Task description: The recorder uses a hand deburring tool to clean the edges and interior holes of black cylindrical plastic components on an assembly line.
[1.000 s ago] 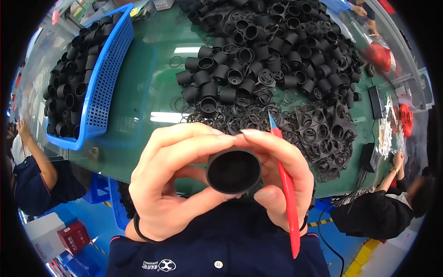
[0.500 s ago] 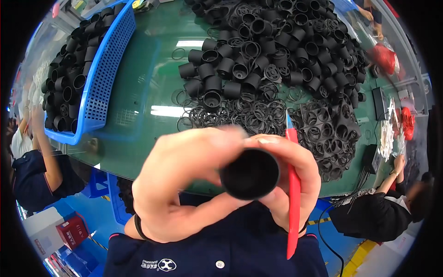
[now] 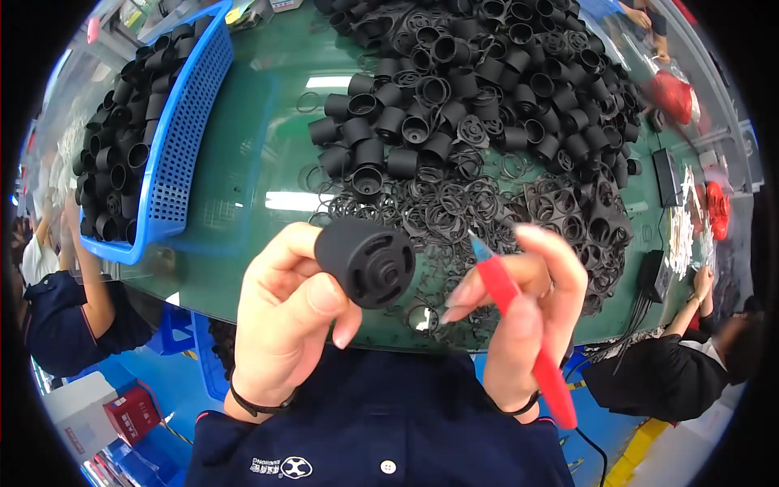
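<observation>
In my left hand (image 3: 286,312) is a black cylindrical cup (image 3: 365,264), gripped between thumb and fingers. Its slotted end, with rings and a central boss, faces right and toward me. My right hand (image 3: 527,312) holds a red-handled knife (image 3: 526,341) with a short pointed blade angled up and left, apart from the cup. Beyond both hands lies a heap of black cups (image 3: 406,134). Between the heap and my hands, thin black rings and scraps (image 3: 438,207) are strewn over the green table (image 3: 243,154).
On the left a blue perforated basket (image 3: 174,138) is filled with black cups. At the right edge sit dark boxes with cables (image 3: 652,280), white sticks (image 3: 682,219) and red bags (image 3: 716,209). Other people work at both sides, one in a black sleeve (image 3: 649,369) at right.
My hands have moved apart. The cup has turned from showing its hollow opening to showing its slotted end, and stays in my left hand. The knife now tilts left, away from the cup.
</observation>
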The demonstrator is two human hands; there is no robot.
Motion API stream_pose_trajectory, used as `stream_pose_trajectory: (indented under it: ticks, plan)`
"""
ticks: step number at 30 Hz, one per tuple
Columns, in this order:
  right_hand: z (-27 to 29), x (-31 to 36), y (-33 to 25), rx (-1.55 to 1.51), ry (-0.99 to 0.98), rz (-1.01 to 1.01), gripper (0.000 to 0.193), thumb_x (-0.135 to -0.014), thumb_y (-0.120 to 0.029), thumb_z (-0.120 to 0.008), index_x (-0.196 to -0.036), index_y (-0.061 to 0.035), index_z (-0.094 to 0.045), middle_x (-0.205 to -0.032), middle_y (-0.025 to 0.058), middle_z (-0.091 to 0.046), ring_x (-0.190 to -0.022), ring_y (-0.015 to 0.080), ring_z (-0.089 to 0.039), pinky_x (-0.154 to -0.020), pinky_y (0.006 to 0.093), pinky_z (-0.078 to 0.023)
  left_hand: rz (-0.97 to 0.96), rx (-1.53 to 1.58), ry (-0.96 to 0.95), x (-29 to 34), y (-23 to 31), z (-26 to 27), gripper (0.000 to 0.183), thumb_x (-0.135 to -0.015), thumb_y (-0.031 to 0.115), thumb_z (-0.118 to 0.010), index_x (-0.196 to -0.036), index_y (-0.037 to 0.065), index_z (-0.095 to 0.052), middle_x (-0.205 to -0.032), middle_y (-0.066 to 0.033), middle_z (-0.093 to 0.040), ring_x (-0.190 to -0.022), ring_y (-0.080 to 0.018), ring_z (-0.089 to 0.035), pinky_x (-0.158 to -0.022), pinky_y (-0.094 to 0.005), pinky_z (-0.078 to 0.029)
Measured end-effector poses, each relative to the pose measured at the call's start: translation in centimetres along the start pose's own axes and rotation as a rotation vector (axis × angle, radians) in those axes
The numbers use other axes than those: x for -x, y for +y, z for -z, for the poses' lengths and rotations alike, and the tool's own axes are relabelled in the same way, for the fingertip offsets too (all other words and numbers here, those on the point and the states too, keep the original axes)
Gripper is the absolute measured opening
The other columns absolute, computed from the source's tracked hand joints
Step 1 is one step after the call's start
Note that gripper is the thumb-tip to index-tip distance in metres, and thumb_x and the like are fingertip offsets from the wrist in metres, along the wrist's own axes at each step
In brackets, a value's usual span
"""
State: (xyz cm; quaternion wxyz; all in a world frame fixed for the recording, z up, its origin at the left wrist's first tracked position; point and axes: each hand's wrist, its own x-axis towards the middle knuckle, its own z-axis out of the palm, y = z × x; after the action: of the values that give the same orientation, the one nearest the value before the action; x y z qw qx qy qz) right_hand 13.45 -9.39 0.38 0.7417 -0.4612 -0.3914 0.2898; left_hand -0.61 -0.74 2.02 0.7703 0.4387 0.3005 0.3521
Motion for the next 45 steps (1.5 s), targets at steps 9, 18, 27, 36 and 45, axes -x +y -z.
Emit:
stream_pose_trajectory:
  ticks: [9,18,27,36,45]
  plan:
    - [1.5,-0.5,-1.4,0.327,-0.316,0.435,0.025,-0.076,-0.005,-0.061,-0.098,-0.0002,-0.051,-0.082,0.0160,-0.054,-0.071,0.0261,-0.059,-0.059,0.0296,-0.054,0.221,0.346,-0.204,0.1,-0.3,0.1,0.025,-0.082,0.022,-0.057,-0.095,0.001,-0.050,-0.084,-0.0078,-0.056,-0.051,-0.0089,-0.048,-0.039,-0.0186,-0.037]
    - [0.9,-1.0,-2.0,0.532,-0.402,0.426,0.024,-0.073,-0.013,-0.064,-0.093,-0.0055,-0.052,-0.103,0.0218,-0.055,-0.097,0.0366,-0.055,-0.083,0.0468,-0.044,0.219,0.374,-0.250,0.2,-0.6,0.2,0.025,-0.084,0.020,-0.054,-0.098,0.000,-0.049,-0.085,-0.0079,-0.056,-0.051,-0.0075,-0.048,-0.038,-0.0179,-0.037]
    - [0.8,-1.3,-2.5,0.657,-0.419,0.429,0.026,-0.070,-0.015,-0.066,-0.093,-0.0103,-0.053,-0.097,0.0128,-0.060,-0.088,0.0292,-0.060,-0.084,0.0475,-0.043,0.191,0.312,-0.211,0.1,-0.6,0.1,0.024,-0.084,0.018,-0.054,-0.098,-0.001,-0.049,-0.081,-0.0076,-0.056,-0.050,-0.0063,-0.047,-0.037,-0.0167,-0.036]
    - [1.3,-1.2,-4.3,1.027,-0.150,0.511,0.010,-0.082,-0.006,-0.049,-0.090,0.0005,-0.047,-0.083,0.0166,-0.060,-0.078,0.0248,-0.060,-0.091,0.0594,-0.030,0.369,0.257,-0.119,0.1,-0.1,-1.7,0.037,-0.087,0.034,-0.046,-0.082,-0.002,-0.042,-0.072,-0.0111,-0.052,-0.031,-0.0034,-0.033,-0.026,-0.0158,-0.022]
    - [2.5,-1.3,-2.0,1.084,-0.085,0.405,0.008,-0.076,-0.015,-0.057,-0.072,-0.0096,-0.061,-0.118,0.0149,-0.049,-0.116,0.0354,-0.038,-0.095,0.0468,-0.030,0.286,0.304,-0.172,0.0,-0.1,-0.8,0.038,-0.087,0.034,-0.045,-0.082,-0.003,-0.040,-0.075,-0.0129,-0.052,-0.031,-0.0038,-0.034,-0.025,-0.0155,-0.024]
